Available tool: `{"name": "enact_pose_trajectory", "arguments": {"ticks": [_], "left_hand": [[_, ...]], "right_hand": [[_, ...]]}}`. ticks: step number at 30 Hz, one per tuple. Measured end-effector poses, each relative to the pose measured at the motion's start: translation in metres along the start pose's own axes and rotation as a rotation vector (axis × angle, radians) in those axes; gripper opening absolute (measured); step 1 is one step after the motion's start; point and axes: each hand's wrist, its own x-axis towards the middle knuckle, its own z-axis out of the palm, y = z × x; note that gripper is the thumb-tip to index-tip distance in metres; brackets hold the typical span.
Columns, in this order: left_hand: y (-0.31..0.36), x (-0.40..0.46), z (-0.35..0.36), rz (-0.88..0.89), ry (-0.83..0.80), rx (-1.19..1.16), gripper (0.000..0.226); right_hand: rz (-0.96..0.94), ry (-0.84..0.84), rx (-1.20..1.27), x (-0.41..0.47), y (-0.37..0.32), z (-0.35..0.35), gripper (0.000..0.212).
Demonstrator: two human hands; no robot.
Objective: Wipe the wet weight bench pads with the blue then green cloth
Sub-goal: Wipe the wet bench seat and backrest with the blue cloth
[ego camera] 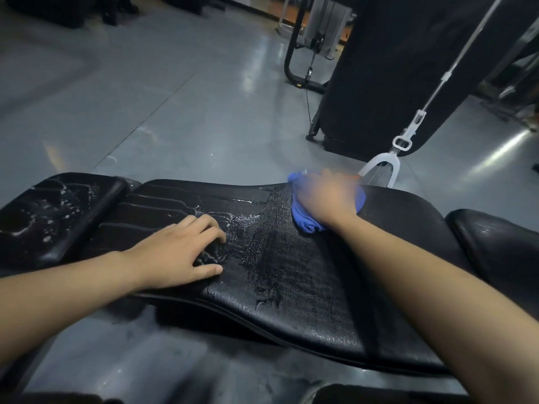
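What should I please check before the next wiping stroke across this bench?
1. Blue cloth under the right hand: ok, though the hand is blurred.
2. Left hand steadying the long pad: ok, fingers spread flat on it.
3. Long pad dry: not ok, wet streaks and foam remain mid-pad.
4. Small pad on the left wiped: not ok, droplets and foam cover it.
5. Green cloth ready: cannot tell, none in view.
6. Mop clear of the stroke: cannot tell, it stands just behind the cloth.

Glossy grey floor (186,91), black gym machine (408,68)
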Motion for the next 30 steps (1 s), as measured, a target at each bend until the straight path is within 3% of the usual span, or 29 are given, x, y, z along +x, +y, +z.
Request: {"name": "enact_pose_trajectory", "arguments": {"ticks": [5, 9, 12, 15, 19, 22, 26, 30], "left_hand": [[0.000, -0.005, 0.000, 0.014, -0.013, 0.006, 0.070], [0.000, -0.010, 0.000, 0.026, -0.021, 0.004, 0.073], [0.001, -0.013, 0.001, 0.021, -0.021, -0.011, 0.067], [0.000, -0.018, 0.002, 0.020, -0.009, -0.008, 0.064], [-0.001, -0.021, 0.000, 0.015, -0.004, 0.004, 0.063], [-0.002, -0.024, -0.001, 0.022, -0.003, 0.002, 0.063], [-0.004, -0.027, -0.004, 0.041, -0.008, 0.022, 0.063], [-0.005, -0.031, -0.005, 0.041, -0.014, 0.027, 0.064]], "right_hand": [[-0.338, -0.081, 0.056, -0.048, 0.004, -0.019, 0.059], [-0.669, -0.104, 0.177, -0.095, 0.002, -0.027, 0.050], [-0.769, -0.123, 0.236, -0.099, 0.004, -0.027, 0.046], [-0.677, -0.118, 0.148, -0.077, 0.002, -0.021, 0.051], [-0.263, -0.082, 0.060, -0.049, -0.022, -0.015, 0.065], [-0.114, -0.033, 0.023, -0.056, -0.041, -0.008, 0.059], [-0.059, 0.030, 0.016, -0.101, -0.058, -0.014, 0.055], [-0.270, 0.025, 0.065, -0.173, -0.075, -0.036, 0.052]]}}
